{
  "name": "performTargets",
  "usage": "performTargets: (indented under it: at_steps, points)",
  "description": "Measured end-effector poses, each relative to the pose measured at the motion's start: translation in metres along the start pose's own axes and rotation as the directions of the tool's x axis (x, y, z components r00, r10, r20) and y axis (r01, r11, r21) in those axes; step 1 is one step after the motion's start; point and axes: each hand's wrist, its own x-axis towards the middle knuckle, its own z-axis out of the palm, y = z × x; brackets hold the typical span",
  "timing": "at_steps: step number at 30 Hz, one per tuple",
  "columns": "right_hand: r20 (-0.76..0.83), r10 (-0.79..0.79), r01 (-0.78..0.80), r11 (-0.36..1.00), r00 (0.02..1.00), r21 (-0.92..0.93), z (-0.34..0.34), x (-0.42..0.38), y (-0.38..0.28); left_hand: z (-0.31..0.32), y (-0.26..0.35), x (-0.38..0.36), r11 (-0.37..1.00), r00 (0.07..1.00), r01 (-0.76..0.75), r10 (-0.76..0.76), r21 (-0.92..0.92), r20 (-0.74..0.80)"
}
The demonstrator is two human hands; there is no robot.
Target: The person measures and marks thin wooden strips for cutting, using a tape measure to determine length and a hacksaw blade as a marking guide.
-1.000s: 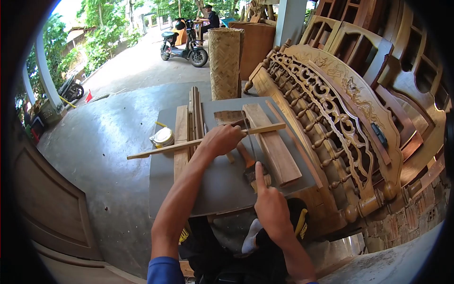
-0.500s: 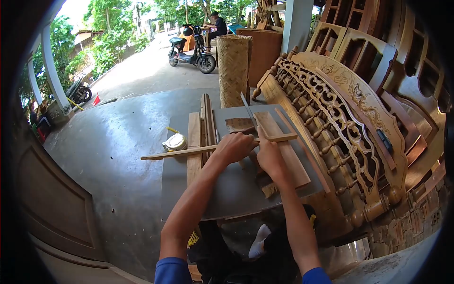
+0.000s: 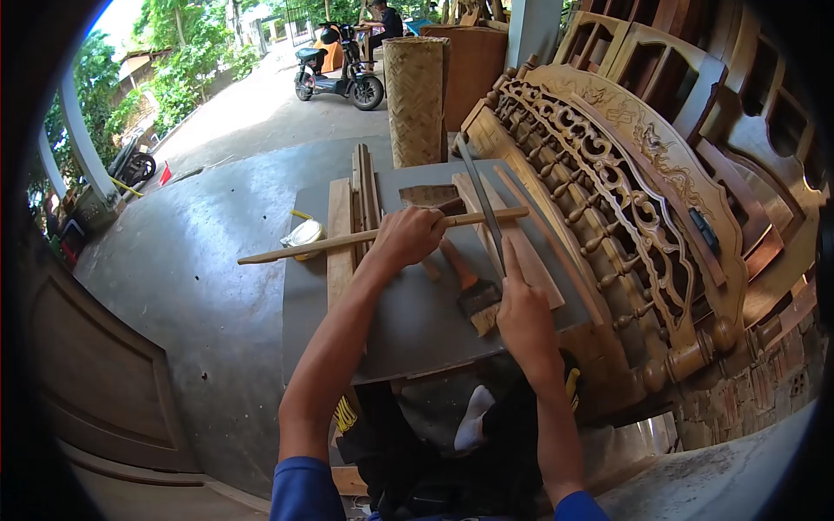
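My left hand (image 3: 410,236) is closed around a long, thin wooden strip (image 3: 326,246), which lies crosswise over the workbench. My right hand (image 3: 526,317) grips the near end of a long metal file (image 3: 483,195), its index finger stretched along the tool. The file points away from me and crosses the strip near its right end. Between my hands a paintbrush (image 3: 479,300) with a dark ferrule and pale bristles rests on the grey bench top (image 3: 404,339). A tape measure (image 3: 301,234) sits left of the boards, partly under the strip.
Wooden boards (image 3: 340,208) lie on the bench's left, another board (image 3: 534,265) on its right. Carved wooden panels (image 3: 599,187) lean along the right side. A rolled woven mat (image 3: 417,100) stands behind the bench. Farther off are a scooter (image 3: 339,82) and a seated person (image 3: 382,26).
My right hand has drawn back toward me and right with the file, away from the strip, uncovering the paintbrush. My left hand still holds the strip. The whole view has shifted slightly.
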Motion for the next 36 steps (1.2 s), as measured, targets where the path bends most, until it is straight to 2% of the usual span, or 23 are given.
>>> performTargets:
  at_steps: [2,8,14,16,19,23,26,28,30,33,36]
  points:
    - [0.076,0.069,-0.066,0.997,0.995,-0.035,-0.002,0.001,0.001,0.0,0.0,0.0,1.0,1.0,-0.016,0.016,-0.005,0.0]
    - [0.035,0.009,-0.009,1.0,0.999,0.013,0.018,0.012,0.004,-0.007,0.005,-0.002,0.998,0.998,-0.067,0.067,0.004,0.012]
    - [0.074,0.006,-0.008,1.0,0.997,0.024,0.033,0.03,-0.002,-0.003,0.005,0.001,0.998,0.996,-0.067,0.066,0.016,0.059]
    - [0.1,-0.021,0.023,0.999,0.995,-0.022,0.037,0.038,-0.003,-0.001,0.006,-0.001,0.996,0.995,-0.09,0.09,-0.003,0.037]
    - [0.109,-0.031,0.037,0.998,0.994,-0.048,0.042,0.049,-0.006,0.0,0.002,0.0,0.983,0.985,-0.164,0.158,0.085,0.075]
    - [0.067,-0.074,0.082,0.989,0.995,-0.125,0.048,0.047,-0.006,0.0,0.003,0.003,0.982,0.986,-0.147,0.135,0.119,0.102]
    - [0.064,-0.064,0.074,0.98,0.996,-0.182,0.036,0.009,-0.012,0.006,-0.003,0.003,0.982,0.987,-0.147,0.139,0.12,0.078]
    - [0.14,-0.023,0.045,0.987,0.99,-0.155,0.013,-0.04,-0.013,0.009,-0.008,0.005,0.977,0.984,-0.177,0.174,0.115,0.033]
    - [0.251,0.111,-0.086,0.991,0.962,-0.107,-0.011,-0.081,-0.017,0.006,-0.005,0.006,0.982,0.987,-0.157,0.152,0.103,0.051]
    - [0.35,0.174,-0.146,0.984,0.92,-0.105,-0.026,-0.113,-0.004,0.004,-0.002,0.006,0.985,0.988,-0.153,0.15,0.081,0.044]
    - [0.267,0.053,-0.038,0.998,0.962,-0.059,-0.027,-0.129,0.008,0.003,0.0,0.007,0.985,0.985,-0.172,0.172,0.017,-0.007]
